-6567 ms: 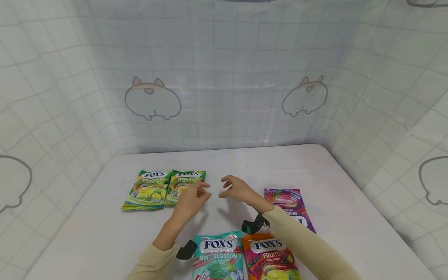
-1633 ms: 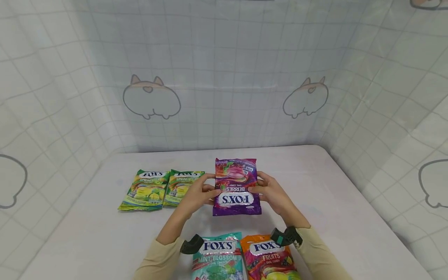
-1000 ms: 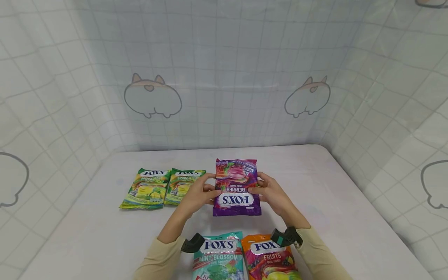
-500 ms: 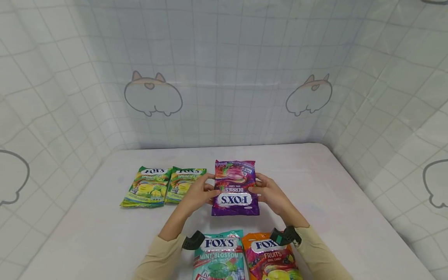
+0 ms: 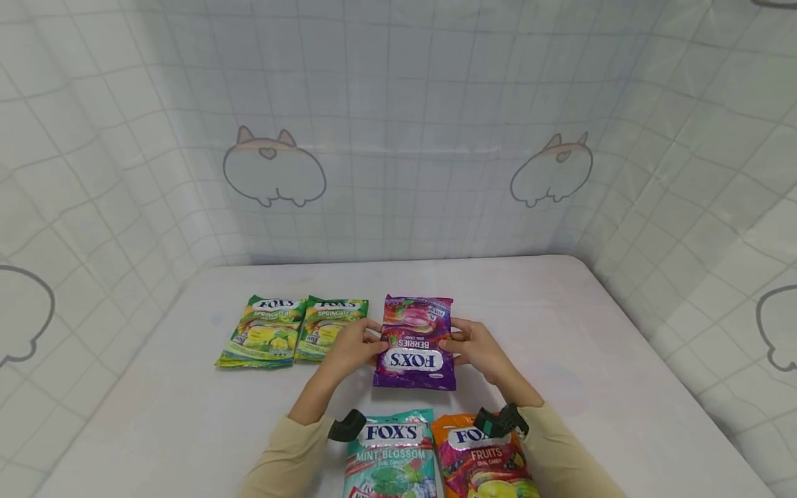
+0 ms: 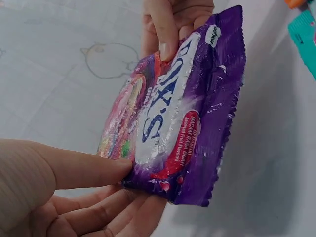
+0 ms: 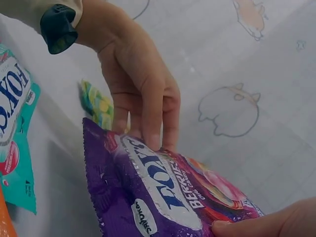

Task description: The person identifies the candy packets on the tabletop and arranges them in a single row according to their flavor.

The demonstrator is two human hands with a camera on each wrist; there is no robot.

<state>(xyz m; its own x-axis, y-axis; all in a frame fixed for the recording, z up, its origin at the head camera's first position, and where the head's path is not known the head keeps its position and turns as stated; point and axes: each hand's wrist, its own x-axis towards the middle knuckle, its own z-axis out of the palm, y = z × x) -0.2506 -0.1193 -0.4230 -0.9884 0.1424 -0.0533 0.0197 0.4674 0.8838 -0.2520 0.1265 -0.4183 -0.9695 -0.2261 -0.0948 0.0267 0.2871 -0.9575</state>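
My left hand (image 5: 349, 349) and right hand (image 5: 486, 353) pinch the purple bag (image 5: 414, 342), one at each side, thumbs (image 6: 94, 170) on its front and fingers (image 6: 101, 213) behind; its big words look upside down to me; it is over the white table (image 5: 560, 360), and I cannot tell if its edge touches down; two green bags (image 5: 264, 335) lie flat, left of the purple bag; a teal bag (image 5: 391, 460) and an orange bag (image 5: 486, 463) lie side by side, nearer me than the purple bag; far past it is a back wall (image 5: 417, 200) with thin grey squares and two animal drawings (image 5: 274, 173); walls with squares stand well to its left and right too.
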